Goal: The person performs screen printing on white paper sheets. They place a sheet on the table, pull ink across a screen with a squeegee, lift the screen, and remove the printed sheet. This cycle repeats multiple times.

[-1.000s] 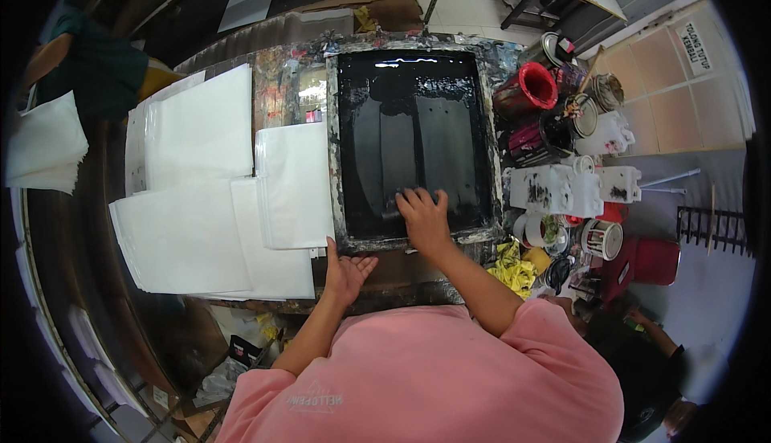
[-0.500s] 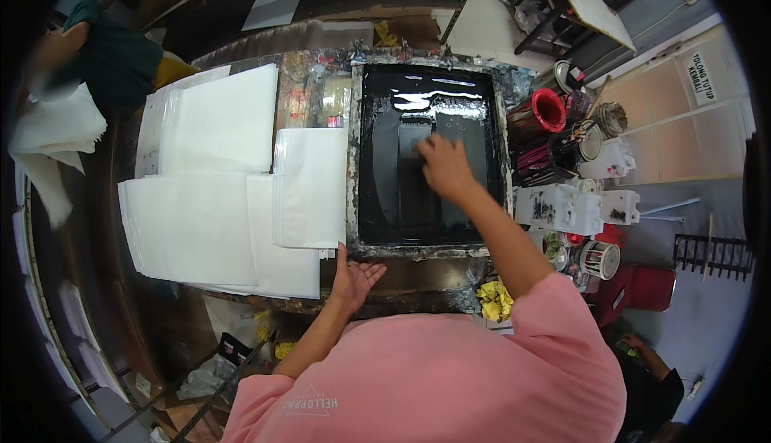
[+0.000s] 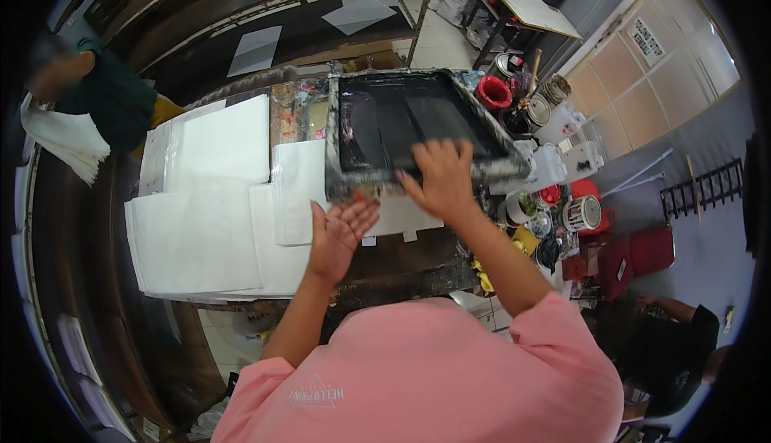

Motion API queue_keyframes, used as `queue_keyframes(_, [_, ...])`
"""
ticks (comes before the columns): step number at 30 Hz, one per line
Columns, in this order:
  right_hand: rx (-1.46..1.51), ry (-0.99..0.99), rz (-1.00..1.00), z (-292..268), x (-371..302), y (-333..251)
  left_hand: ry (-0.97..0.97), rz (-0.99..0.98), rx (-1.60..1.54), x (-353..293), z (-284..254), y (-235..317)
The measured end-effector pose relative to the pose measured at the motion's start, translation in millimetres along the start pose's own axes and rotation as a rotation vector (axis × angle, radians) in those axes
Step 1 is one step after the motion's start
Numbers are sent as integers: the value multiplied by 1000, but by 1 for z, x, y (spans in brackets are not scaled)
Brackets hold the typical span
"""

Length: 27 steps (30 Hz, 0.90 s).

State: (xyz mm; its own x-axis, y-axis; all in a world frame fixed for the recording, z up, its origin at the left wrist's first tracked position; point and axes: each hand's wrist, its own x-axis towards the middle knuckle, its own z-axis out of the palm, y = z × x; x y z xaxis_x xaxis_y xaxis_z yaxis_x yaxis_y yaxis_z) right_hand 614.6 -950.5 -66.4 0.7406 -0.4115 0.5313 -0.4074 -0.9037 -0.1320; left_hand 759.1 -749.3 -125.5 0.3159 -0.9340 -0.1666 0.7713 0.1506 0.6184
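A screen-printing frame (image 3: 502,168) coated with black ink stands tilted, its near side lifted off the table. My right hand (image 3: 444,176) is closed over the near rim, fingers on the inked side and thumb toward the front. Whether a squeegee lies under those fingers cannot be made out. My left hand (image 3: 341,238) is open, palm up and fingers spread, just below the frame's near left corner. Beneath the raised rim a white sheet (image 3: 408,216) shows on the dark table.
Stacks of white sheets (image 3: 193,238) cover the table's left part. Ink-stained cans and a red tub (image 3: 493,92) crowd the right edge, beside white plastic jugs (image 3: 549,163). A person in dark green (image 3: 112,97) at far left holds white sheets (image 3: 68,138). Another person (image 3: 675,355) is at lower right.
The frame's near side has risen from the table, baring a white sheet beneath. My right hand has moved from over the inked area to the near rim; my left hand has moved up toward the frame.
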Motion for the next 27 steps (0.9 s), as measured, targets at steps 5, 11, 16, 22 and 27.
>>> queue_keyframes(5, [-35,166,-22,-17,87,23,-121,228,590,32,16,35])
queue_keyframes(11, [-44,194,-3,-24,116,23,349,-12,2274,-8,-110,-42])
queue_keyframes(16, [-49,162,-11,-30,120,21,465,-55,2215,-53,-156,-77])
queue_keyframes(22, [-58,167,-28,-29,126,22,529,-103,2172,-54,-157,-79])
queue_keyframes(27, [-47,152,-15,-36,130,17,562,-47,2193,-51,-161,-81])
